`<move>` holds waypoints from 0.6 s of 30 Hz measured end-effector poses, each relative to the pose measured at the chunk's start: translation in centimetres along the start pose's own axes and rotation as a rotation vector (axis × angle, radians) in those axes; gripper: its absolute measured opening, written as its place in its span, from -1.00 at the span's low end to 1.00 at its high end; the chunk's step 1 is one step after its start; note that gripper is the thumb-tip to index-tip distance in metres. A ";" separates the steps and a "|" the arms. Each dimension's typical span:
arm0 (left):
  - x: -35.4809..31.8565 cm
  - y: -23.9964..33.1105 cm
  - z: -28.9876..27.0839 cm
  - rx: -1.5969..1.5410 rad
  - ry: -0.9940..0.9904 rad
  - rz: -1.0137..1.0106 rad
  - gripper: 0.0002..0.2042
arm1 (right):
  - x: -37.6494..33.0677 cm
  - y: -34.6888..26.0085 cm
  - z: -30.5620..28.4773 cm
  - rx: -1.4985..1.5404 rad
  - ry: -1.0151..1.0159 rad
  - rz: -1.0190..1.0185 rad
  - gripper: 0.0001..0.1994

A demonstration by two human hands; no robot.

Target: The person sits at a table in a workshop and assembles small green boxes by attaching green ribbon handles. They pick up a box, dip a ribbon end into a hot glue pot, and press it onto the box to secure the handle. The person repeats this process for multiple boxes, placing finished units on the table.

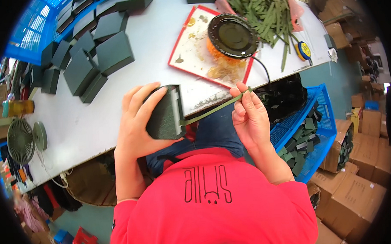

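Observation:
My left hand [137, 119] is wrapped round a dark green box [163, 119], holding it tilted above the table's front edge. A pale strip runs along the box's right side. From that side a green ribbon [214, 109] stretches to the right. Its far end is pinched between the thumb and fingers of my right hand [252, 115]. Beyond my right hand, a round black pot-like device [232, 37] with a cord stands on a red-rimmed white board [191, 57] smeared with yellowish residue.
Several dark green boxes [115, 51] are piled at the back left, beside a blue crate [33, 28]. Green ribbon strips [260, 12] fill a pink bag at the back. A small fan [20, 141] stands left. Another blue crate [326, 117] holds green pieces at right, near cardboard cartons [353, 198].

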State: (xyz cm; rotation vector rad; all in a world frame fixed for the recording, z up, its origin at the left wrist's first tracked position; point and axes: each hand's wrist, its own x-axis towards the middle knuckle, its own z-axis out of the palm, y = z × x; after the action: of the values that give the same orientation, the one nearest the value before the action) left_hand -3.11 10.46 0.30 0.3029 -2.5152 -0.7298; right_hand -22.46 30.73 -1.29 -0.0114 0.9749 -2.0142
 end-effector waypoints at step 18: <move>-0.6 -0.2 0.0 0.017 -0.041 -0.056 -0.08 | 3.2 -3.1 -1.3 -0.157 0.030 -0.267 -0.79</move>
State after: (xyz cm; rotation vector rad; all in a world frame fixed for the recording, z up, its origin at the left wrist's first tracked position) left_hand -2.61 10.48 -0.08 0.3696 -2.5622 -0.7435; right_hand -27.10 30.21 -1.31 -0.2063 1.2009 -2.1775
